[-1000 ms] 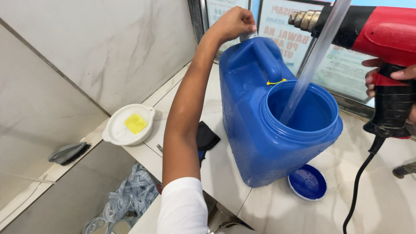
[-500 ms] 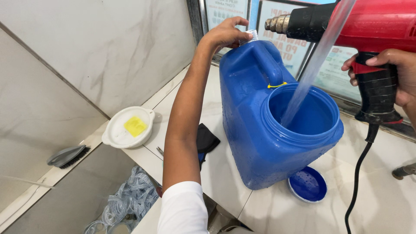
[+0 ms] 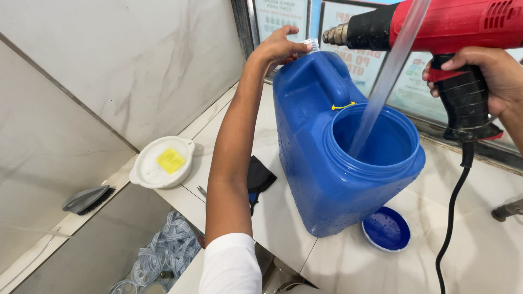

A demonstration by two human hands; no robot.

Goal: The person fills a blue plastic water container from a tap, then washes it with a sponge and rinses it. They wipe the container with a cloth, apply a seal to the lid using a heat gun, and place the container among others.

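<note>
Left hand point(image 3: 279, 46) at top centre pinching a small white cap point(image 3: 311, 44) atop the blue jug point(image 3: 327, 163), right hand point(image 3: 487, 79) at upper right clamped on a red heat gun point(image 3: 447, 27), clear tube point(image 3: 387, 81) in the jug's mouth

One blue container point(image 3: 327, 163), one blue lid point(image 3: 387, 230), one heat gun point(image 3: 436, 32), one white bowl point(image 3: 160, 163), one brush point(image 3: 87, 198), two hands.
</note>
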